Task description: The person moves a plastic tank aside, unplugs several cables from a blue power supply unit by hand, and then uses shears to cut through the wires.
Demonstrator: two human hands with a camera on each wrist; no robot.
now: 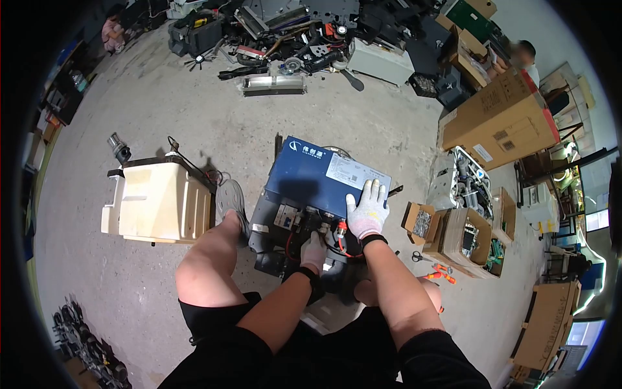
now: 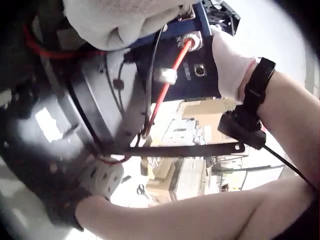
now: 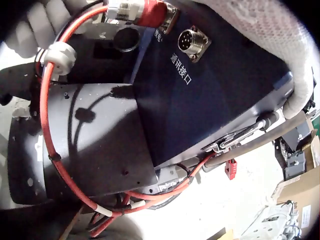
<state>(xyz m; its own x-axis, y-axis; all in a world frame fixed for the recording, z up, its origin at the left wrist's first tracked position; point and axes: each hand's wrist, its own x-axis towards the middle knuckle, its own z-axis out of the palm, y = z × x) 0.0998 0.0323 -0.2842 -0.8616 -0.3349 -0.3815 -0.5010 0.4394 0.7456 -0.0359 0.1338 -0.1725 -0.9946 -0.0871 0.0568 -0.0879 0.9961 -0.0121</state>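
A blue battery box [image 1: 311, 175] with a white label lies on a dark machine chassis [image 1: 262, 223]. My gloved right hand [image 1: 368, 211] rests on the box's near right corner, fingers spread over the label's edge. Below the box's near face, my gloved left hand [image 1: 313, 251] curls its fingers at a cable connector [image 1: 324, 227]; much of its grip is hidden. Beside it, a red-collared plug [image 3: 150, 12] with a red cable [image 3: 46, 110] sits in the box's face. A round multi-pin socket [image 3: 194, 42] shows next to that plug with nothing in it.
A cream plastic tank [image 1: 162, 201] stands on the floor to the left. Open cardboard boxes [image 1: 457, 240] of parts, scissors [image 1: 418, 257] and orange-handled tools [image 1: 444, 273] lie to the right. Scrap parts [image 1: 285, 48] heap at the back. Two people are farther off.
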